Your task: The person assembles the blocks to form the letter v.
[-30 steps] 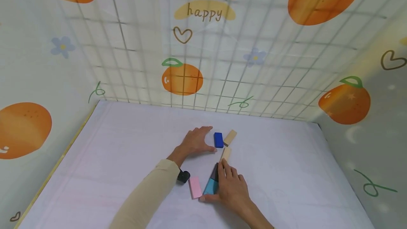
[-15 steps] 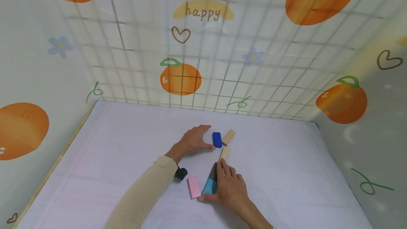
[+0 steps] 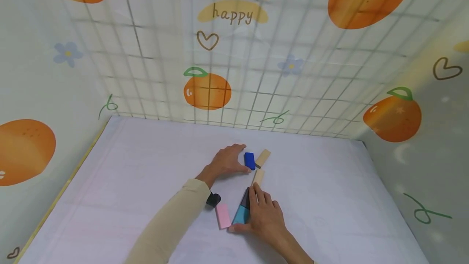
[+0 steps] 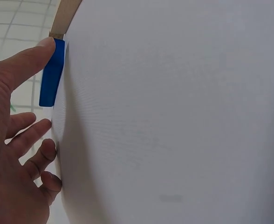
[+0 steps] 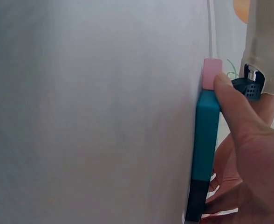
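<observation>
My left hand [image 3: 227,160] is beside a small blue block [image 3: 249,161], fingers spread around its left side. Its thumb tip overlaps the end of the blue block [image 4: 53,74] in the left wrist view, while the other fingers stay apart from it. My right hand [image 3: 266,217] holds a teal block [image 3: 240,216] and a black block [image 3: 246,199] lined up end to end. In the right wrist view its thumb lies at the end of the teal block [image 5: 206,135]. The right fingertips reach a pale wooden block [image 3: 258,177] beyond the black one.
Another wooden block [image 3: 263,158] lies angled right of the blue one. A pink block [image 3: 223,216] sits left of the teal one, close to the right thumb. A black wrist camera [image 3: 213,200] is at the left cuff. Printed cloth walls [image 3: 234,52] surround the white table [image 3: 329,190].
The left hand has shifted slightly to the right, its thumb now nearer the blue block. The right hand and the blocks stay in place; the head view has turned a little.
</observation>
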Motion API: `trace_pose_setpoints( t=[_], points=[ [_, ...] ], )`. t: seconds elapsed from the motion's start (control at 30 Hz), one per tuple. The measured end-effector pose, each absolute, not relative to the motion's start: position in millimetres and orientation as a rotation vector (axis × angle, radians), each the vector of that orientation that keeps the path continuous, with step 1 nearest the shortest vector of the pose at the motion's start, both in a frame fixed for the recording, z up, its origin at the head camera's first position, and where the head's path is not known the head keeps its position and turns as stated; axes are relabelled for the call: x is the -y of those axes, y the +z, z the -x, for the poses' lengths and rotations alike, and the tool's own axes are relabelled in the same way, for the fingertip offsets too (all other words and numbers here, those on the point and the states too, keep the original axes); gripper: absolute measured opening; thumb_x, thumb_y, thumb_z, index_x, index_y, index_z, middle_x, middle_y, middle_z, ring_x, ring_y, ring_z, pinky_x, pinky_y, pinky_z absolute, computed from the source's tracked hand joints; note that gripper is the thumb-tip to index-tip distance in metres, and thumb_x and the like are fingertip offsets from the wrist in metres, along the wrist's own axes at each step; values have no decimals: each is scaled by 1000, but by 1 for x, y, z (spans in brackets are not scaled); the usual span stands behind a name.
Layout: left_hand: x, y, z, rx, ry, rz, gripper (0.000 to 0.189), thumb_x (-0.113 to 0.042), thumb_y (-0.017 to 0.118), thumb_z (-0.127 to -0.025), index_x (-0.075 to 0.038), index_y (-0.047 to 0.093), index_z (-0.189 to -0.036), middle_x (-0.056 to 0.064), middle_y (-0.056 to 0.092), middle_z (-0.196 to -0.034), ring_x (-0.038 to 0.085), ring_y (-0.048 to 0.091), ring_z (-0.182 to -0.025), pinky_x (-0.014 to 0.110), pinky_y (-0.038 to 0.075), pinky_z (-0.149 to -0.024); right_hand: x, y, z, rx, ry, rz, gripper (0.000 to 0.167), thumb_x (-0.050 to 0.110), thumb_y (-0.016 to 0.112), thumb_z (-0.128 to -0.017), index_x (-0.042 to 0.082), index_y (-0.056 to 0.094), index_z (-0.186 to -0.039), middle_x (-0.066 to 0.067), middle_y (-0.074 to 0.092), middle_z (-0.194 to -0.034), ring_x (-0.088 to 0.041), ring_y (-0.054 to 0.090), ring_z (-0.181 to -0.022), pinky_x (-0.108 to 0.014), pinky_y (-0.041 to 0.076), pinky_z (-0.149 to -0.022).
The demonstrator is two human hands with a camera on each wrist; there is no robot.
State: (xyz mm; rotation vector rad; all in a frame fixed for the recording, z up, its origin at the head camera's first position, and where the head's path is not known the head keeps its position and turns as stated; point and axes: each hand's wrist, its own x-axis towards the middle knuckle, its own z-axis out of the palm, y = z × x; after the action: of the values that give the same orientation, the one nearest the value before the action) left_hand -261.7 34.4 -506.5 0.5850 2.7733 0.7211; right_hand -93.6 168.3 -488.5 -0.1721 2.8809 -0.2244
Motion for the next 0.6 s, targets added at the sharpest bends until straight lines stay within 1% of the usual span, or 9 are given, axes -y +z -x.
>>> trace_pose_setpoints(
  t=[0.17, 0.6],
  points=[
    [-37, -504, 261, -2785, 720, -578, 87, -54, 79, -81, -17, 45, -153, 3, 47, -154, 24, 45, -139, 48, 35, -113, -169, -489, 93, -2894, -224, 190, 141, 87, 73, -53, -2, 34, -155, -21, 30, -161, -41, 40, -134, -64, 38, -103],
    [-45, -507, 262, -2829, 654, -625, 82, -51, 80, -82, -16, 49, -150, 4, 50, -151, 23, 50, -134, 48, 40, -108, -168, -490, 92, -2910, -222, 193, 139, 85, 76, -52, -2, 36, -154, -21, 32, -160, -41, 42, -133, -64, 39, -102]
  ],
)
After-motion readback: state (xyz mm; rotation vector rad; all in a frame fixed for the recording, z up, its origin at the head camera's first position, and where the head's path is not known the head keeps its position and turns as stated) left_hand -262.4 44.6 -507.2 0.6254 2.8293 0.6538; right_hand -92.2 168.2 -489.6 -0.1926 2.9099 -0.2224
